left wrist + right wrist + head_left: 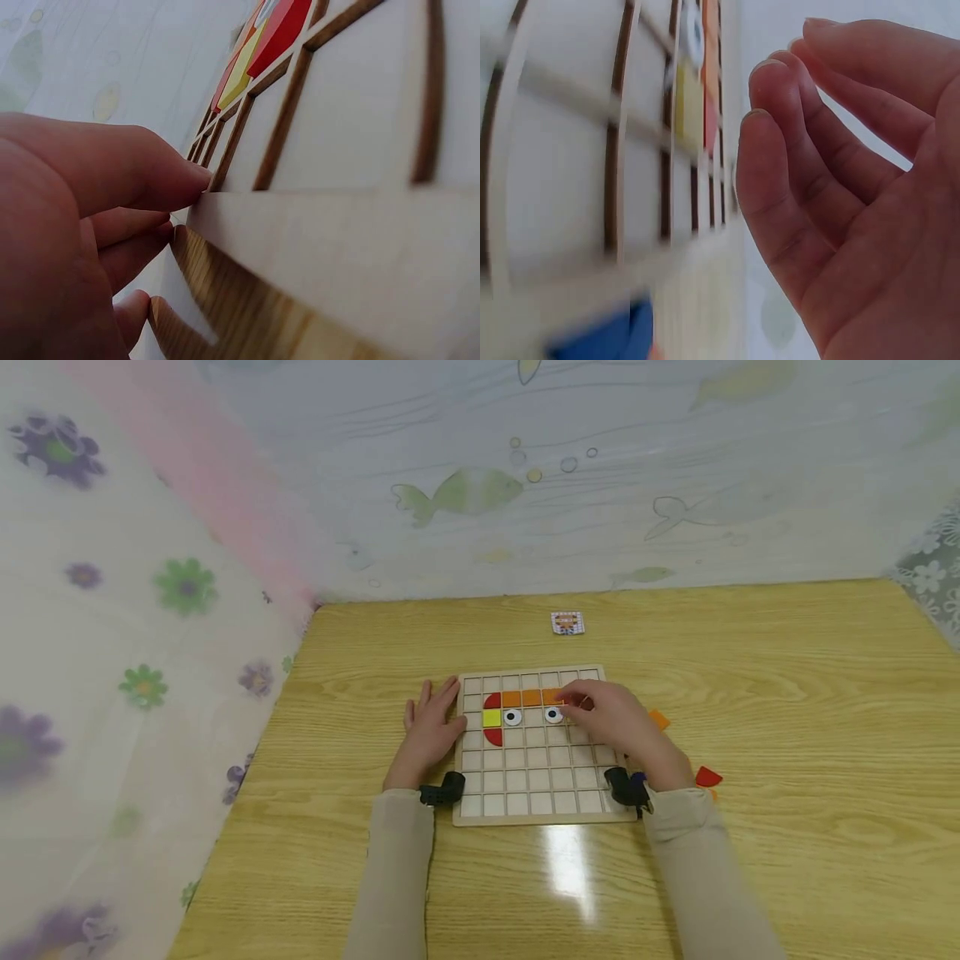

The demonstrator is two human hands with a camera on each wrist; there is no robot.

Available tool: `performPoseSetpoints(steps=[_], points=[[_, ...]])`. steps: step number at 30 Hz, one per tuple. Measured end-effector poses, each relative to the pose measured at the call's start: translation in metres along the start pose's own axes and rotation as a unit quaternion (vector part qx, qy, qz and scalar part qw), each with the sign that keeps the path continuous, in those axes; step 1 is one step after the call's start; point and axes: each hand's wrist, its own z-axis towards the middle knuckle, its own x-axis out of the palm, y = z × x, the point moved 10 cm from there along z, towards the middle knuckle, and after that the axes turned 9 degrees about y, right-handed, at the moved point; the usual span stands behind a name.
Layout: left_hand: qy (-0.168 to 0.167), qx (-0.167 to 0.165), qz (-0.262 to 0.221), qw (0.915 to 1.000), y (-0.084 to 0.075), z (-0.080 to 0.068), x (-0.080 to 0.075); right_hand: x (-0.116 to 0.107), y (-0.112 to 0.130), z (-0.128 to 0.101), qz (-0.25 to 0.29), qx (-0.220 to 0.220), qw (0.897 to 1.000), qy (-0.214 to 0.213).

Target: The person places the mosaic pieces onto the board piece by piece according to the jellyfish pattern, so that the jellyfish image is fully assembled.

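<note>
A wooden grid board lies on the table in the head view. In its upper rows sit two red quarter-round pieces, a yellow square, a row of orange squares and two round eye pieces. My left hand lies flat on the table, its fingers touching the board's left edge. My right hand hovers over the board's upper right, fingertips at the end of the orange row. In the right wrist view its fingers are relaxed and hold nothing.
Loose orange and red pieces lie on the table right of the board. A small picture card lies behind it. Patterned curtains close off the left side and back of the wooden table.
</note>
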Motion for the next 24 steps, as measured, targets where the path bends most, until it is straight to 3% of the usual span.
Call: performPoseSetpoints(steps=[14,20,24], points=[[0.006,-0.007,0.004,1.0,0.001,0.001,0.0,-0.038,-0.066,-0.04,0.029,0.091,0.995,0.0],[0.004,-0.006,0.0,1.0,0.002,0.001,0.0,-0.047,-0.08,-0.05,0.018,0.087,0.996,0.009],[0.005,-0.007,0.002,1.0,0.001,0.0,0.001,-0.044,-0.086,-0.055,0.013,0.066,0.997,0.037]])
